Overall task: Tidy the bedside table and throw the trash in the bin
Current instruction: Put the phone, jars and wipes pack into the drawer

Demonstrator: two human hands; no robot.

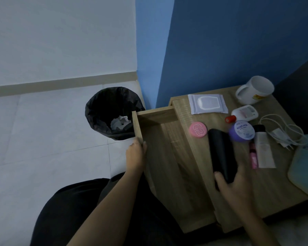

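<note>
L hand (136, 153) grips the front edge of the open wooden drawer (167, 157), centre frame. R hand (236, 185), lower right, holds a blurred black case (220, 157) at the near side of the bedside table (277, 185). On the tabletop, right of frame: pink round tin (198, 129), purple jar (242, 131), white bottle w/ red cap (244, 113), wipes pack (207, 103), white mug (254, 92) at the back, white cable (281, 132), pale tube (263, 150). Bin (96, 110) w/ black liner stands on the floor just left of the drawer, crumpled white paper (120, 122) inside.
</note>
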